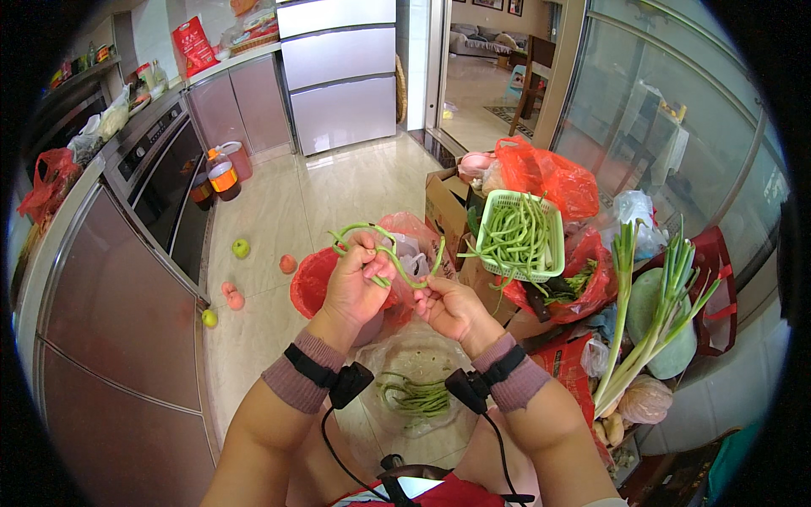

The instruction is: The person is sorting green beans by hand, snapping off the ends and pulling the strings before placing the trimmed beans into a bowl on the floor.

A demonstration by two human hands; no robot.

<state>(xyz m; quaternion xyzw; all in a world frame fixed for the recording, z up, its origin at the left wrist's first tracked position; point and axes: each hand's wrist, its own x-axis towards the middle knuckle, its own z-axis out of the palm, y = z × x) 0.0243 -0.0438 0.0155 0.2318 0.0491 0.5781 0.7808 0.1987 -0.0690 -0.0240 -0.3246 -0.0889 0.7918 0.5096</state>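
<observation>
My left hand (361, 279) is closed around several long green beans (384, 248) that loop above and beside its fingers. My right hand (453, 307) pinches a curved bean between thumb and fingers, close to the left hand. Both hands are above a red plastic-lined bin (313, 279). Below them, more green beans (418, 396) lie on a clear plastic bag (370, 361) on the floor, between my legs. To the right, a light green plastic basket (555, 237) is heaped with long beans (521, 228).
At right are a cardboard box (440, 206), red plastic bags (548, 174), scallions (665, 323) and a winter melon (659, 323). Green apples (241, 248) and peaches (288, 263) lie on the floor at left, near bottles (223, 174) by the oven (171, 184). A refrigerator (342, 82) stands ahead.
</observation>
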